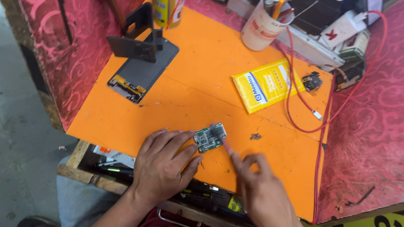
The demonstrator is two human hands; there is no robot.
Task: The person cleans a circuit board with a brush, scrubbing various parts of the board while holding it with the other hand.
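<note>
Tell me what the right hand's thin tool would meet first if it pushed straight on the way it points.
The right hand aims its thin tool up and to the left at the small green circuit board, which the left hand steadies. The tip looks at or almost on the board's right edge; contact is unclear.

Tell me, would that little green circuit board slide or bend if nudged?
The circuit board looks thin, flat and rigid, so it probably would not bend. Lying on the smooth orange mat, it would likely slide; the left hand steadies its edge. Its small exposed parts suggest fragility.
</note>
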